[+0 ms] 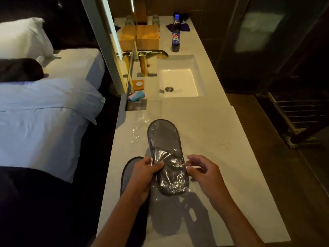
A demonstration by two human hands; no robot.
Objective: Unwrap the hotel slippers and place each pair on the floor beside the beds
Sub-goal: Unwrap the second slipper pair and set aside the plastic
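Note:
A pair of grey hotel slippers in a clear plastic wrap (166,145) is held a little above the white counter (222,139). My left hand (144,172) grips the left side of the wrapped pair near its toe end. My right hand (203,172) pinches the plastic on the right side. Another grey slipper (127,172) lies on the counter under my left forearm, partly hidden. A loose piece of clear plastic (138,129) lies on the counter beyond it.
A sink (179,81) with a brass tap (151,56) is set in the counter ahead. A cola bottle (175,33), wooden boxes (147,39) and glasses stand at the back. Two beds with white pillows (44,104) are on the left. Dark floor lies to the right.

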